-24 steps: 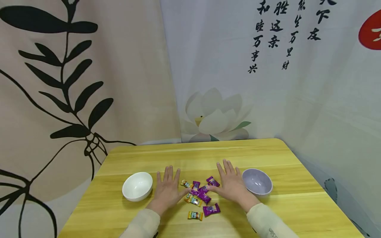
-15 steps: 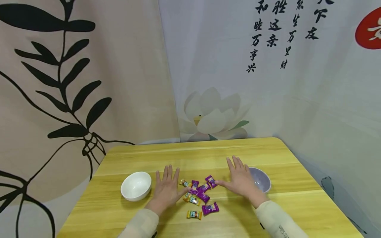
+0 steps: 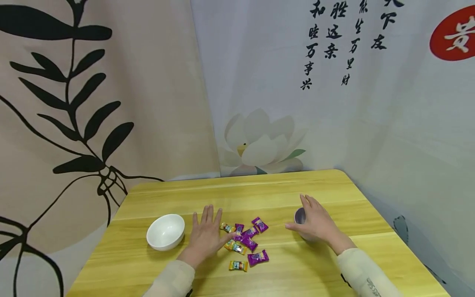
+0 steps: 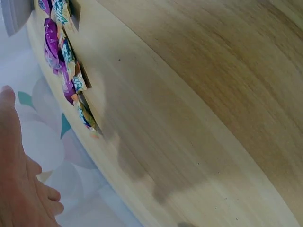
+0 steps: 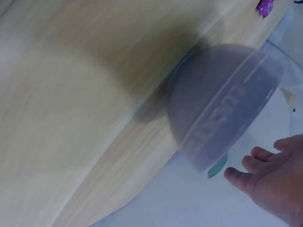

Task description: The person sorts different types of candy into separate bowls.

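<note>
My left hand [image 3: 204, 237] hovers with fingers spread beside the left edge of a small heap of wrapped candies. Some wrappers are purple, like the purple candy [image 3: 258, 258] near the front; others are yellow, like the yellow candy [image 3: 238, 265]. Over a lavender bowl [image 3: 299, 216] is my right hand [image 3: 320, 222], thumb held away from the fingers, covering most of the bowl in the head view. In the right wrist view, the fingers [image 5: 251, 175] show beyond the rim of this bowl, which has raised lettering on its side.
A white bowl [image 3: 156, 242] stands on the table to the left of my left hand. The wooden table [image 3: 237, 194] ends at the back against a printed curtain [image 3: 167, 103] with plant and lotus motifs.
My right hand has moved right, from beside the candies to over the lavender bowl, and turned with its thumb apart. My left hand stays by the candies. The head view has shifted slightly.
</note>
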Tool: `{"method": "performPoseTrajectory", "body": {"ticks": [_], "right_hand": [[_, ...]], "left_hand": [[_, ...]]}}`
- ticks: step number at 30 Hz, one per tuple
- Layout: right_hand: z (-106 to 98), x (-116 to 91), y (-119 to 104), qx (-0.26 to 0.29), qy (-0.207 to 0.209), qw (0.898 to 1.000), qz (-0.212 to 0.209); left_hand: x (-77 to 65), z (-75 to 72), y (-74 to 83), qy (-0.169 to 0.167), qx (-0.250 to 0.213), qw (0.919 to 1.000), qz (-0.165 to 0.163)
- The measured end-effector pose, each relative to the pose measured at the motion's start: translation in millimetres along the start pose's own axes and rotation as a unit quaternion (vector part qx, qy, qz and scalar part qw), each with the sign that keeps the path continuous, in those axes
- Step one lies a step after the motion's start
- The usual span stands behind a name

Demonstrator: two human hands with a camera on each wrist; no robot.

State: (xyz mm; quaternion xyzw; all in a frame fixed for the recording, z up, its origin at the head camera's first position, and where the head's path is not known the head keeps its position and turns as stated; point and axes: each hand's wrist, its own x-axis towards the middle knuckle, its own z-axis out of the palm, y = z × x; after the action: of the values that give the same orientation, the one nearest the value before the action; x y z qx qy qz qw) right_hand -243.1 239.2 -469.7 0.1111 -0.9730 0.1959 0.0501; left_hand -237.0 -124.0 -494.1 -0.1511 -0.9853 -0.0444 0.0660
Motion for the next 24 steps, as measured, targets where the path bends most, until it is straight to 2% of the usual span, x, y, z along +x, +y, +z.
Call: {"method": "performPoseTrajectory", "body": {"ticks": [11,18,24], "right_hand": [[-12.4,-12.7,29.6,0.046,-0.012,0.999,-0.001],[-12.2,-19.1,50.5,0.087,-0.026,0.996,-0.008],[-11.2,-23.5,57.7,0.118,-0.037,0.992,-0.007]], "left_hand": [[-1.8,-0.5,-1.3,0.004,0.001,1.0000,0.001],[-2.7,-0.4,-4.3,-0.002,0.000,1.0000,-0.002],[-4.4,-1.0,-4.3,-0.001,-0.008,1.0000,0.004]]}}
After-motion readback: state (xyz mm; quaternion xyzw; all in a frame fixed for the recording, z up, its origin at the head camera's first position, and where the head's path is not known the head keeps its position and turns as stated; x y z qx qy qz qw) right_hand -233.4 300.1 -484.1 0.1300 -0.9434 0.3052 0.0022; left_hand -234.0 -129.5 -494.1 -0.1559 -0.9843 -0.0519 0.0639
